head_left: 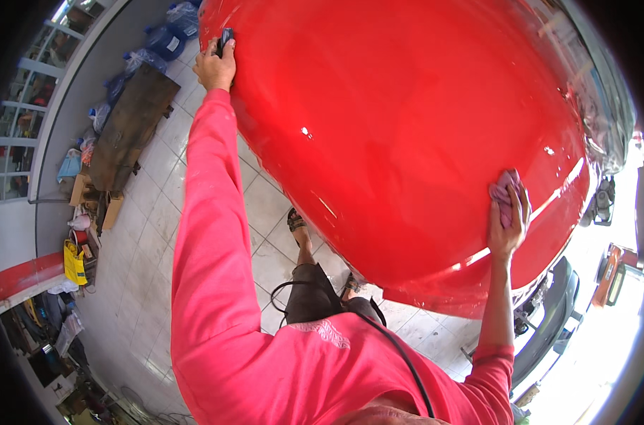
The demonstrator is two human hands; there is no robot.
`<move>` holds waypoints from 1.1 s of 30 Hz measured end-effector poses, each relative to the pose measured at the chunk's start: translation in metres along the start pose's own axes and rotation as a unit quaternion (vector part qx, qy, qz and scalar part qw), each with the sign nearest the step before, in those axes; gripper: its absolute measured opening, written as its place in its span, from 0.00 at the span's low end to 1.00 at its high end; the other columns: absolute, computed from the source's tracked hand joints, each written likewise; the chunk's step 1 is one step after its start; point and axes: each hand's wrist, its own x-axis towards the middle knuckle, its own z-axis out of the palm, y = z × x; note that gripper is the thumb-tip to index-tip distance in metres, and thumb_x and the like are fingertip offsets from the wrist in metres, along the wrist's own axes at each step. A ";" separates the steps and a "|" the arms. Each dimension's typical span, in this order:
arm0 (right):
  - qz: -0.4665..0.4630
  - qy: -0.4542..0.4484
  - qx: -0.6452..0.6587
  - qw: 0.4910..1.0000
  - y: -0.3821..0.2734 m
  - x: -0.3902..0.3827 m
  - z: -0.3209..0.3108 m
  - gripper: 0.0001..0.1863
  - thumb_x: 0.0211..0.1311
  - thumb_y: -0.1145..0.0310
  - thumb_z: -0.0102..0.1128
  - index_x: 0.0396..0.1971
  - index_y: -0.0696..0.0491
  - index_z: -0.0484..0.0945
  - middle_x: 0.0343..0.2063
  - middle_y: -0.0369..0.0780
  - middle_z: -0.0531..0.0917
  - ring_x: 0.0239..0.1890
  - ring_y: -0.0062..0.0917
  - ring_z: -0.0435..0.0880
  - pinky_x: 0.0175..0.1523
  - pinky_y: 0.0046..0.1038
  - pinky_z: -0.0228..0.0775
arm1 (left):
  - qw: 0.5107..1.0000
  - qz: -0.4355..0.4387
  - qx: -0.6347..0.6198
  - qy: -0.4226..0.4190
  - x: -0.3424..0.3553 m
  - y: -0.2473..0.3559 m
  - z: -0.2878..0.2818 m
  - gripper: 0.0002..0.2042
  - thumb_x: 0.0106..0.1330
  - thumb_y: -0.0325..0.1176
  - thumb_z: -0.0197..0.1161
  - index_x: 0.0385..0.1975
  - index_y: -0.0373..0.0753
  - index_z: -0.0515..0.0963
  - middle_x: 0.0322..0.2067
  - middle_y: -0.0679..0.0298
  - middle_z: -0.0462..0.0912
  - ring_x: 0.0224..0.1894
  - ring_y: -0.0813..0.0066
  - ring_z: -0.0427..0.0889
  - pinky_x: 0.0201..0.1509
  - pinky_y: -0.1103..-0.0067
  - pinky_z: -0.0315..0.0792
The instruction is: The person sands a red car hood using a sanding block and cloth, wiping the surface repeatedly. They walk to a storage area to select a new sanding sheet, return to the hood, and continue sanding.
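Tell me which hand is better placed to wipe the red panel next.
Probably the right hand: it holds a mauve cloth on the red panel, while the left hand grips a dark object at the panel's edge.

Floor (141, 248): pale tiles beneath me
Wall (14, 237): red-banded, on my left
Window (26, 124): white-framed, also left of me
Light (594, 365): glaring on my right

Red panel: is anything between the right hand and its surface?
Yes: a crumpled mauve cloth sits between the right hand and the red panel. Nothing else visible does, though the palm's underside is hidden.
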 end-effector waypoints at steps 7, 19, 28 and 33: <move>0.016 0.029 -0.047 0.998 -0.005 0.004 0.002 0.26 0.59 0.61 0.75 0.59 0.45 0.85 0.64 0.44 0.81 0.65 0.43 0.77 0.71 0.44 0.67 | 0.958 0.086 -0.213 -0.169 -0.305 0.221 -0.149 0.29 0.66 0.49 0.71 0.65 0.46 0.77 0.56 0.46 0.75 0.55 0.43 0.75 0.56 0.53 0.69; 0.019 0.006 -0.022 1.000 -0.007 0.001 -0.011 0.26 0.55 0.64 0.77 0.57 0.47 0.86 0.63 0.44 0.81 0.66 0.44 0.78 0.72 0.44 0.67 | 0.995 0.085 -0.053 -0.006 -0.035 0.016 -0.030 0.19 0.73 0.45 0.64 0.49 0.33 0.85 0.37 0.44 0.85 0.41 0.45 0.83 0.47 0.55 0.73; 0.031 0.035 -0.066 0.997 -0.007 0.001 0.000 0.26 0.58 0.60 0.75 0.58 0.45 0.85 0.64 0.42 0.81 0.66 0.41 0.78 0.72 0.42 0.68 | 0.941 0.090 -0.294 -0.141 -0.263 0.179 -0.129 0.22 0.72 0.39 0.67 0.61 0.35 0.76 0.51 0.50 0.76 0.44 0.57 0.84 0.42 0.67 0.78; 0.037 0.024 -0.063 0.997 -0.006 -0.002 -0.004 0.25 0.59 0.63 0.76 0.58 0.46 0.86 0.64 0.41 0.81 0.64 0.39 0.80 0.70 0.40 0.71 | 0.904 0.245 -0.221 -0.272 -0.359 0.164 -0.169 0.31 0.68 0.44 0.71 0.71 0.48 0.73 0.59 0.48 0.76 0.66 0.42 0.68 0.70 0.51 0.61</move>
